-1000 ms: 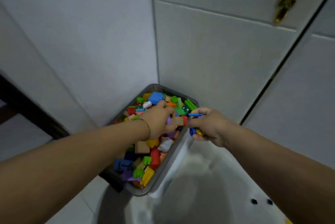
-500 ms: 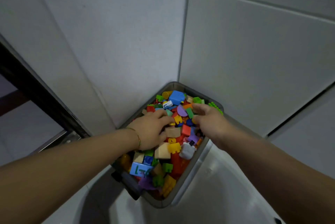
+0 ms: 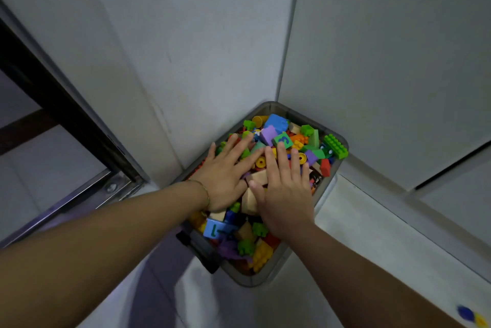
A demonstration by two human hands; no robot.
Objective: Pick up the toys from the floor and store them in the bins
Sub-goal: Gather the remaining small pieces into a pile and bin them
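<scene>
A grey plastic bin (image 3: pixel 268 278) sits on the pale floor (image 3: pixel 353 224), pushed into a corner where two plain white walls (image 3: pixel 202 43) meet. It is heaped to the rim with toys (image 3: pixel 279 139): coloured building blocks, some numbered. The left hand (image 3: pixel 225 172) lies flat on the pile with fingers spread, gripping nothing; a thin bangle (image 3: pixel 203 191) circles its wrist. The right hand (image 3: pixel 285 189) lies flat beside it, also spread and empty, their thumbs nearly touching. To the left runs a dark doorway frame (image 3: pixel 53 104) with a metal track (image 3: pixel 77 196). Two small blue and yellow pieces (image 3: pixel 471 315) lie blurred on the floor at lower right.
</scene>
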